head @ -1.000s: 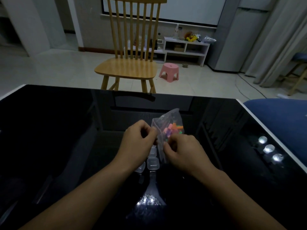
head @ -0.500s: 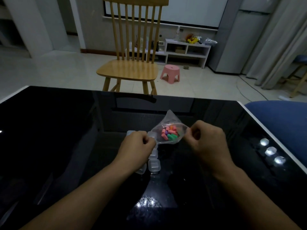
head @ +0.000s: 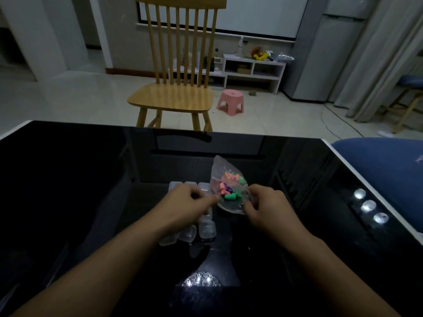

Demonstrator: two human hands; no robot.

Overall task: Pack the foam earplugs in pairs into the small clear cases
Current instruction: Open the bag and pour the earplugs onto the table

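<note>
1. between the two hands, just above the black table [head: 68,179], hangs one clear plastic bag [head: 223,167]; its mouth faces the person and its closed end points away toward the chair [head: 176,97], so the long axis runs near to far.
2. left hand [head: 185,205] pinches the bag's left edge, fingers curled; right hand [head: 266,207] pinches the right edge. both are equally near, one on each side of the opening.
3. small clear cases [head: 207,228] lie on the table under and just beyond the left hand, left of the bag; about six or seven show, the hand hides some.
4. foam earplugs [head: 227,191] sit bunched inside the bag, roughly ten, in pink, orange, green and purple; exact count unclear. none is in a case yet.
</note>
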